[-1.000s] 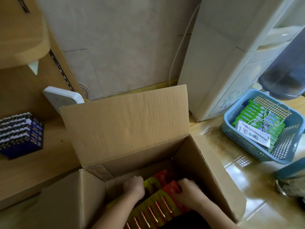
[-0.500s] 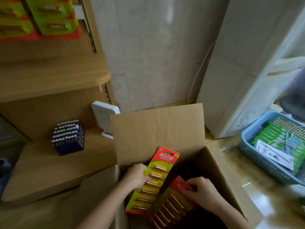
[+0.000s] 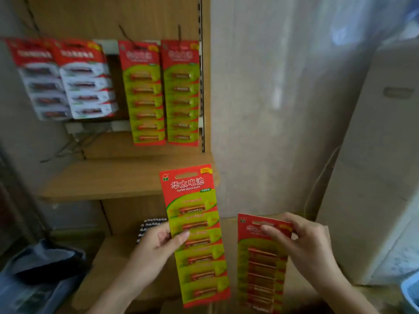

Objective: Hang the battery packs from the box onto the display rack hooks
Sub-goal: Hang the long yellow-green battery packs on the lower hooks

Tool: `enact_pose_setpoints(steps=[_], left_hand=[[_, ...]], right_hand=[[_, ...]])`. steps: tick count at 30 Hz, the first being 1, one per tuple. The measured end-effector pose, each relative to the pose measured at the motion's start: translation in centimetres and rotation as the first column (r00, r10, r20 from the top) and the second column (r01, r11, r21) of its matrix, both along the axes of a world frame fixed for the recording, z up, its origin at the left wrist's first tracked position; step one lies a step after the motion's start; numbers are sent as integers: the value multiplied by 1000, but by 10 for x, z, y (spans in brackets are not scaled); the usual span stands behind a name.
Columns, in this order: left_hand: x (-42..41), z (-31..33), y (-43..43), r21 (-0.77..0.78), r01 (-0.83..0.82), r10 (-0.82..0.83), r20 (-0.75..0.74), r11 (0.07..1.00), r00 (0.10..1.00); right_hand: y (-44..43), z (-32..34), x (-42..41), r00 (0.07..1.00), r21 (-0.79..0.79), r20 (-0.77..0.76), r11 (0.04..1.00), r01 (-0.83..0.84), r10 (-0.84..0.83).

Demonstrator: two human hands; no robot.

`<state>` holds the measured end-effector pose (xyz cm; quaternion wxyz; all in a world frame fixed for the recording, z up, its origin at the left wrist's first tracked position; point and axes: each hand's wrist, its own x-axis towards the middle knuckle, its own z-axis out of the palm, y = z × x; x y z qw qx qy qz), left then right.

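Observation:
My left hand (image 3: 158, 243) grips the left edge of a long red-and-green battery pack (image 3: 195, 234), held upright below the rack. At my right hand (image 3: 303, 243), fingers pinch the red top of a second battery pack (image 3: 260, 268), which hangs lower. On the wooden display rack (image 3: 145, 21) two matching red-and-green packs (image 3: 145, 94) (image 3: 181, 91) hang side by side on hooks. Left of them hang two red-and-white packs (image 3: 43, 80) (image 3: 86, 80). The box is out of view.
A wooden shelf (image 3: 108, 177) juts out under the hanging packs. A block of loose batteries (image 3: 149, 225) stands on the lower shelf behind my left hand. A blue bag (image 3: 36, 273) lies bottom left, a white appliance (image 3: 383, 177) stands at the right.
Both hands lifted a battery pack each out of the box and raised them. My view swung up from the box to the rack with its hanging packs.

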<state>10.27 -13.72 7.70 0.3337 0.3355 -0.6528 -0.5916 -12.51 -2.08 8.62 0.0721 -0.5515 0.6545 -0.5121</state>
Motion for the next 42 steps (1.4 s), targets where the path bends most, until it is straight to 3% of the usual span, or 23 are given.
enact_pose_setpoints(steps=[5, 11, 17, 31, 42], left_hand=[[29, 71, -13, -154, -191, 167, -155, 969, 974], [50, 138, -37, -305, -299, 216, -277, 904, 936], [51, 185, -68, -319, -345, 232, -345, 883, 910], [51, 178, -106, -284, -330, 262, -252, 900, 932], [35, 173, -139, -271, -367, 301, -255, 890, 919]], right_hand=[[-49, 85, 27, 966, -86, -242, 990, -115, 91], [-96, 171, 48, 971, -220, -231, 969, -108, 55], [-140, 233, 58, 975, -318, -219, 942, -105, 35], [-196, 249, 48, 997, -308, -16, 948, -75, 74], [-210, 249, 46, 995, -324, 26, 942, -84, 98]])
